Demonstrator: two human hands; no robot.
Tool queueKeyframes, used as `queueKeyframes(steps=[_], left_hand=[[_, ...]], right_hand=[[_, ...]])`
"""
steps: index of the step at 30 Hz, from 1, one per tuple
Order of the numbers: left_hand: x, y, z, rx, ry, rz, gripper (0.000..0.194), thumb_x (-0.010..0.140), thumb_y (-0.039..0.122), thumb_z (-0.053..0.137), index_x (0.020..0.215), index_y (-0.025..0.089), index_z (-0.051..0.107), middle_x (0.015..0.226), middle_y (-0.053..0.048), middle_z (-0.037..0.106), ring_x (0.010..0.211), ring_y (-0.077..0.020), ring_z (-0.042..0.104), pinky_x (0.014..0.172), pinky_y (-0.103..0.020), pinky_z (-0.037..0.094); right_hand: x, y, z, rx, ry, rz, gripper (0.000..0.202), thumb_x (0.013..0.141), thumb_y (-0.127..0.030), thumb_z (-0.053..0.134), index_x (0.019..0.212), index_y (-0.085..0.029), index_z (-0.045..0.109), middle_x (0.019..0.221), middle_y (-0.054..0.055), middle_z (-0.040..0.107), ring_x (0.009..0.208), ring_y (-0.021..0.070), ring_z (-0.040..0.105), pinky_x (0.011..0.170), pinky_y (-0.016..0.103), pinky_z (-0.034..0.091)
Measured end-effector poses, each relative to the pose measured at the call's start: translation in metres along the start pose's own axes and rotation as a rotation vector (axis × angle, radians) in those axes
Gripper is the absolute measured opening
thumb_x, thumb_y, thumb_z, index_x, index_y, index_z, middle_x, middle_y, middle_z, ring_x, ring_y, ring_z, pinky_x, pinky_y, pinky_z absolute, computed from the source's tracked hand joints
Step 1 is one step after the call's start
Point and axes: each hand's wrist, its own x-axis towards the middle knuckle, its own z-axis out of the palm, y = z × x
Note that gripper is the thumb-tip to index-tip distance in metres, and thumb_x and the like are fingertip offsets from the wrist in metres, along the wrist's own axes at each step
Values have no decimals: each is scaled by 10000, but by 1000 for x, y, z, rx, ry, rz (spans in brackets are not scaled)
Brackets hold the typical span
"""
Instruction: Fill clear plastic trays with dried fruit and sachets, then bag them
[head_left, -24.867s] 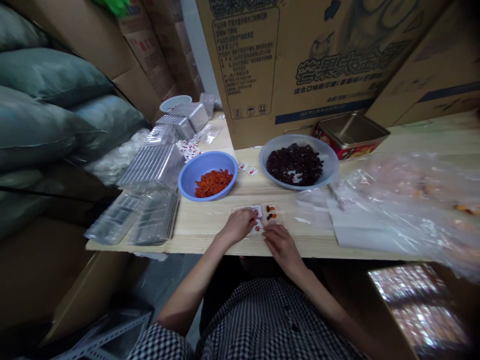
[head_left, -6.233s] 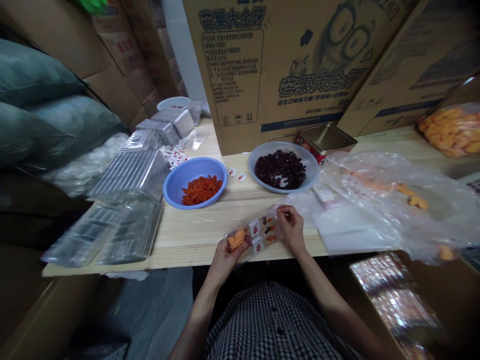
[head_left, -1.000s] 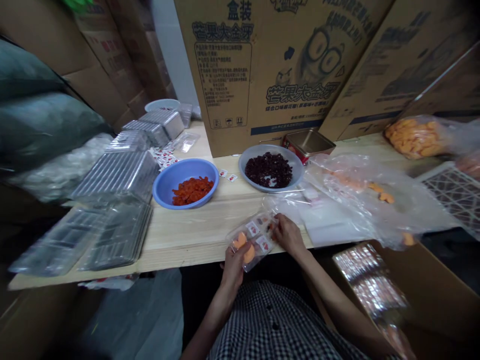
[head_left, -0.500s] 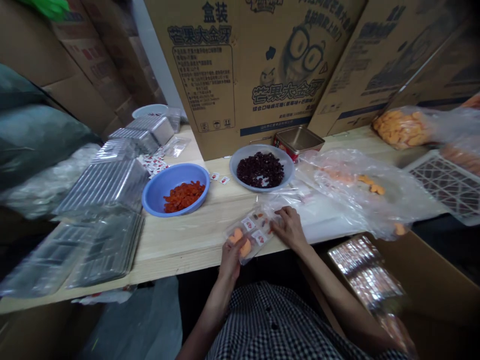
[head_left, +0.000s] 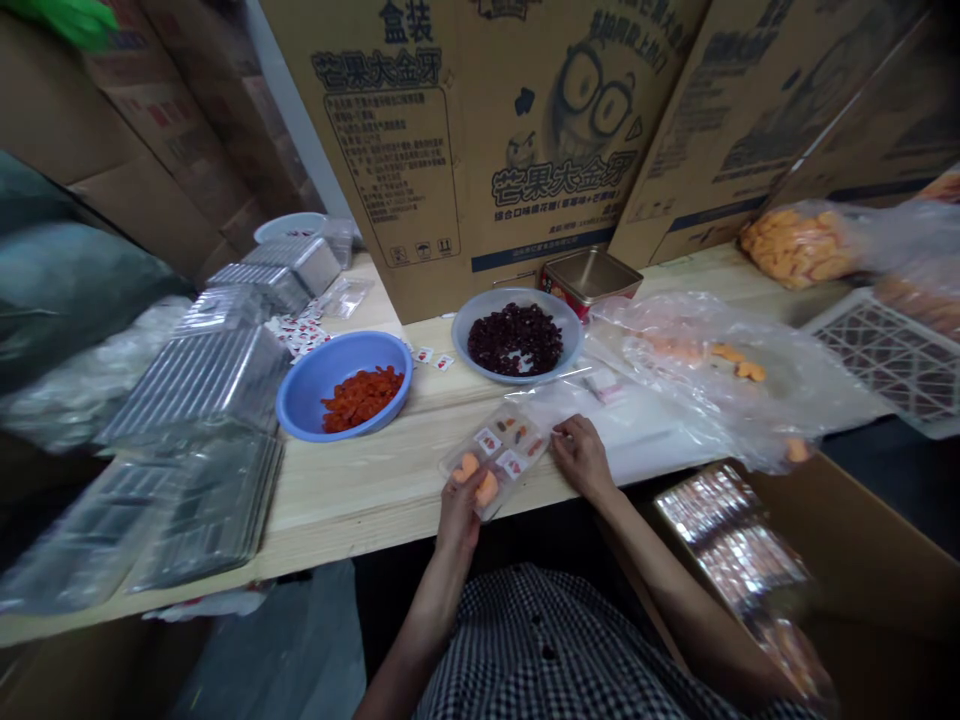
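My left hand (head_left: 459, 512) grips the near-left corner of a clear plastic compartment tray (head_left: 496, 478), thumb on top. In the tray lie orange pieces (head_left: 486, 488), two small white packets with red print (head_left: 513, 463) and, in the far compartments, small dark and orange-red bits (head_left: 517, 430). My right hand (head_left: 583, 458) is at the tray's right edge with fingers curled and pressed together; what they hold, if anything, is hidden. Beyond the tray stand a blue bowl of orange-red pieces (head_left: 341, 345) and a pale bowl of dark dried pieces (head_left: 457, 335).
Stacked clear trays (head_left: 195, 375) fill the left side, beside scattered packets (head_left: 296, 335). A metal tin (head_left: 592, 275) stands before large cartons (head_left: 480, 130). At right are a plastic bag with orange pieces (head_left: 690, 350) and a white crate (head_left: 892, 350). An open carton below holds filled packs (head_left: 731, 535).
My right hand's fingers have drawn back from over the tray's far compartments to its right edge. My left hand keeps hold of the tray. The view has shifted slightly.
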Motion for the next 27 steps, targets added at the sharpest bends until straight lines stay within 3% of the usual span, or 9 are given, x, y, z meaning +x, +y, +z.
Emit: queueKeyframes(steps=[4, 9, 13, 21, 27], left_hand=[[3, -2, -1, 19, 1, -18, 395, 601, 214, 847, 957, 122, 702, 938, -93, 775, 862, -245, 741, 856, -359, 565], [5, -2, -5, 22, 7, -12, 410, 579, 206, 860, 947, 117, 703, 922, -92, 775, 831, -232, 739, 836, -346, 573], [7, -1, -7, 8, -2, -14, 430, 571, 215, 865, 958, 115, 705, 937, -97, 775, 829, -233, 737, 821, -342, 579], [7, 0, -6, -19, 3, -20, 395, 595, 194, 856, 954, 118, 710, 932, -97, 775, 825, -232, 739, 818, -331, 582], [10, -5, -6, -30, 21, -41, 368, 630, 160, 832, 971, 118, 699, 964, -112, 771, 863, -246, 741, 859, -359, 578]], right_hand=[[13, -2, 2, -47, -21, 13, 162, 876, -282, 595, 955, -175, 688, 942, 102, 596, 937, 255, 547, 848, 379, 467], [38, -1, 15, -156, -134, 99, 90, 797, -195, 646, 744, -161, 711, 848, 102, 633, 870, 245, 566, 802, 351, 456], [41, 3, 25, -131, -181, 101, 146, 801, -224, 660, 667, -176, 691, 747, 59, 641, 756, 197, 571, 715, 296, 441], [23, 0, 17, -149, -163, -12, 212, 927, -196, 453, 783, -184, 608, 836, 96, 633, 839, 223, 557, 780, 323, 429], [21, 3, 5, -147, -212, -92, 148, 915, -164, 457, 896, -188, 602, 874, 88, 644, 839, 217, 573, 762, 305, 426]])
